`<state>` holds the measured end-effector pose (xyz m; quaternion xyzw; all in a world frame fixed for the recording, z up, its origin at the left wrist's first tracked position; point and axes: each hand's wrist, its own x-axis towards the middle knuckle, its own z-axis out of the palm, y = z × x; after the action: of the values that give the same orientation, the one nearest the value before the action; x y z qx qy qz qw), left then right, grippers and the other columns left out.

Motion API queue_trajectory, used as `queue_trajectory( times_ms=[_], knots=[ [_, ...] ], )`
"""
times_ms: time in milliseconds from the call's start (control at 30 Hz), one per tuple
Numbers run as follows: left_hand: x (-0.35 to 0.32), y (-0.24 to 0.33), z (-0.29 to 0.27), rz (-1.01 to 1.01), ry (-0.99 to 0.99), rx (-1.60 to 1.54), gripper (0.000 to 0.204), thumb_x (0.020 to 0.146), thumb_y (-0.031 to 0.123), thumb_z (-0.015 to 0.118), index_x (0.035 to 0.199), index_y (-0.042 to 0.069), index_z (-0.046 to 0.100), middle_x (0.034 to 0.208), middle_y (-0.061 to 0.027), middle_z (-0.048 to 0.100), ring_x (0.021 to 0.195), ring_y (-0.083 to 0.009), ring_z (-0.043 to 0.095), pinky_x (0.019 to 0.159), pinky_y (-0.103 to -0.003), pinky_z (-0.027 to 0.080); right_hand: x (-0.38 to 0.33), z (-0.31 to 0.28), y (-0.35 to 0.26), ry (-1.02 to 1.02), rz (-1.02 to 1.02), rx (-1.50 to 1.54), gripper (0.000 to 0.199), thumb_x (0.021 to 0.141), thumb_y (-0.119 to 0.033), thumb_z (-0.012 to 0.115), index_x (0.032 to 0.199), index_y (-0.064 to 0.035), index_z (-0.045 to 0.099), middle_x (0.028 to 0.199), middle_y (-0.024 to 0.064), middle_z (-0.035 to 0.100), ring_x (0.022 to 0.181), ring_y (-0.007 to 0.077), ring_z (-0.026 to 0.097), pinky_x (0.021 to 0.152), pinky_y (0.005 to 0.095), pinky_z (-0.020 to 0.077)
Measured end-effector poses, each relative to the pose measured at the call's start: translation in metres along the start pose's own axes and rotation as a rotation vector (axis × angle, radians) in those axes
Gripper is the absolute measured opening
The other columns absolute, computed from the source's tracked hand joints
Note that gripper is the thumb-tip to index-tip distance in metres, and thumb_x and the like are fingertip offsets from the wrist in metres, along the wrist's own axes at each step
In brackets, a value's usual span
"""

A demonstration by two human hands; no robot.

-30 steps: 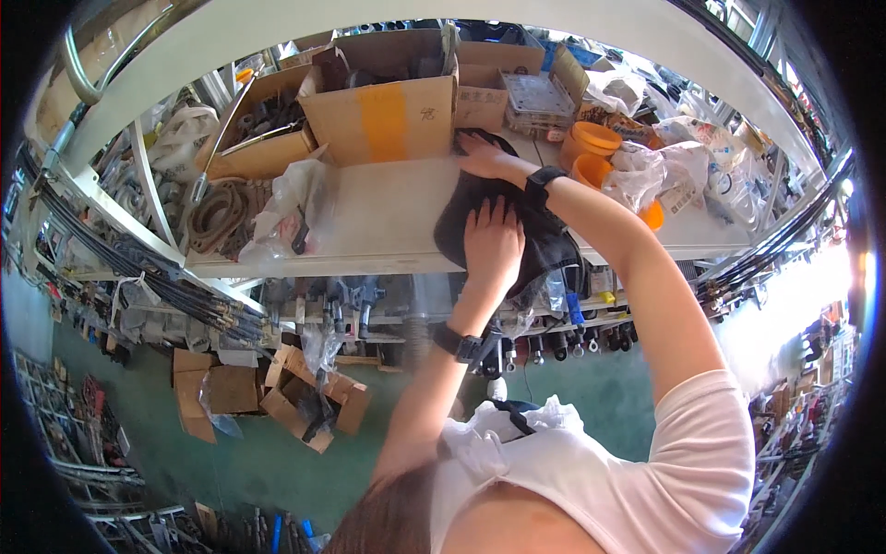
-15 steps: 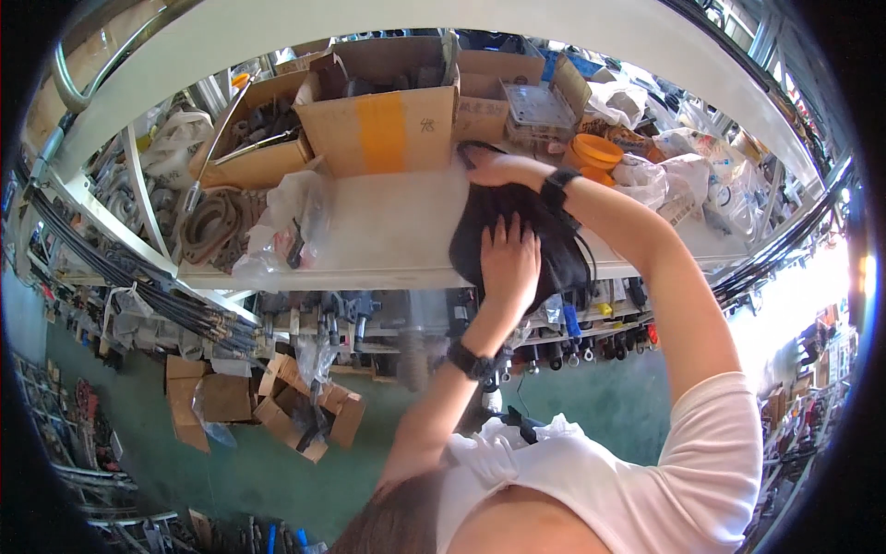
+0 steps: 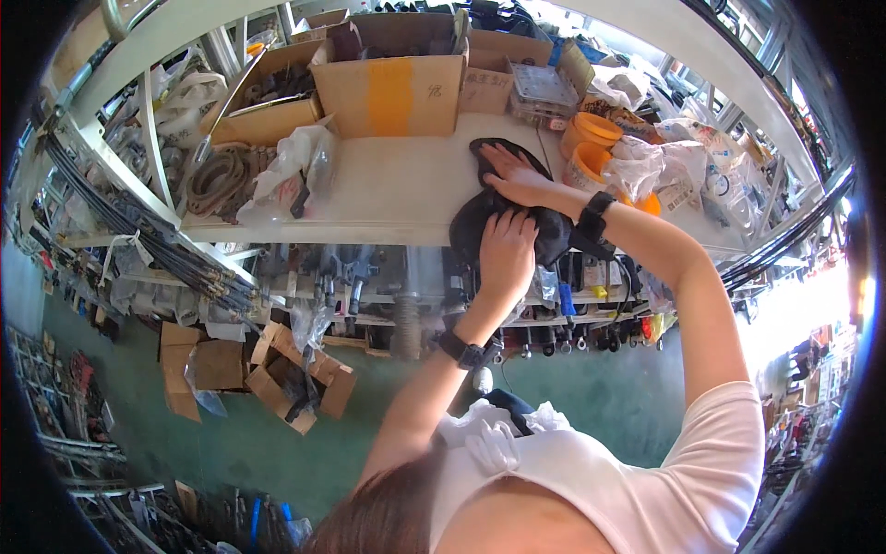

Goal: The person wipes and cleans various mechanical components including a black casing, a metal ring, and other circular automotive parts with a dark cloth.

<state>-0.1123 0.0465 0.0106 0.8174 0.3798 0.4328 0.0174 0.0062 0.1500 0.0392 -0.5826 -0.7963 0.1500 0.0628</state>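
A soft black cloth article point(image 3: 470, 220) lies on the near part of the white shelf, its lower end at the shelf's front edge. I cannot tell its exact kind. My right hand point(image 3: 519, 176) rests on its far part, palm down, with fingers stretched and apart. My left hand point(image 3: 508, 254) is at its near end, fingers bent over the cloth and the thumb hidden. A dark band with a small box sits on each wrist.
Cardboard boxes point(image 3: 392, 97) of parts line the back of the shelf point(image 3: 397, 180). Orange tubs point(image 3: 591, 134) and plastic bags point(image 3: 637, 166) stand right; gaskets point(image 3: 219, 180) and a clear bag point(image 3: 295, 166) lie left. Below are racks of metal parts and opened cartons point(image 3: 295, 379) on the green floor.
My right hand has moved from gripping the cloth's far end to lying flat on it. The cloth now spreads flatter over the shelf. My left hand stays near its front end.
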Motion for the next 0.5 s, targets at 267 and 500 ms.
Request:
queue_trajectory(
  times_ms=[267, 500],
  knots=[
    [-0.030, -0.044, -0.035, -0.081, 0.018, 0.018, 0.020, 0.080, 0.014, 0.050, 0.095, 0.001, 0.056, 0.104, -0.0124, 0.057, 0.101, -0.0282, 0.050, 0.092, -0.042, 0.035, 0.028, 0.017, -0.073, 0.078, 0.134, -0.023, 0.068, 0.083, -0.044, 0.036, 0.136, -0.0045, 0.020, 0.143, 0.0114, 0.017, 0.133, 0.0283, 0.012, 0.104, 0.0511, 0.0102],
    [-0.047, -0.098, -0.091, -0.160, 0.132, 0.154, 0.025, 0.085, 0.011, 0.045, 0.104, -0.001, 0.054, 0.105, -0.0185, 0.055, 0.102, -0.0346, 0.049, 0.092, -0.044, 0.034, 0.077, 0.040, -0.173, 0.045, 0.013, 0.007, 0.068, 0.083, -0.045, 0.035, 0.135, -0.0034, 0.023, 0.143, 0.0098, 0.020, 0.133, 0.0268, 0.013, 0.105, 0.0504, 0.0094]
  ],
)
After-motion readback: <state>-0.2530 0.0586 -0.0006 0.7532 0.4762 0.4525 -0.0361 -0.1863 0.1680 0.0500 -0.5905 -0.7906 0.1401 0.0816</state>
